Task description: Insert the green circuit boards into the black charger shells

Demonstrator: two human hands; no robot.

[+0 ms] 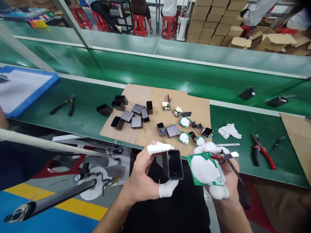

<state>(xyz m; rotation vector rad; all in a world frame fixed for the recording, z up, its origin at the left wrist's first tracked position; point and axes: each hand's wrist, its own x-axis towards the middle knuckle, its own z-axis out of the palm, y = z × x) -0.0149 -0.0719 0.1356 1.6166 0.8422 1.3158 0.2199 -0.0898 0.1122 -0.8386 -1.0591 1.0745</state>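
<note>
My left hand (148, 174), with white finger cots on thumb and finger, grips a dark rectangular charger housing (173, 164); its open end faces me. My right hand (228, 174), also in finger cots, is closed on a green circuit board (194, 178) with a white pad (205, 169) covering much of its face. A dark plate on wires sticks out to the board's right. The housing and the board are side by side, a small gap apart. On the cardboard sheet (155, 94) beyond lie several empty-looking housings (136, 122) and several other boards with white pads (184, 138).
Black-handled pliers (65, 104) lie at left near a blue tray (31, 94). To the right are red-handled pliers (261, 150), a crumpled white cloth (229, 130) and two black pieces (247, 93) by the bench's back edge. A metal pole and gauge (77, 177) stand below left.
</note>
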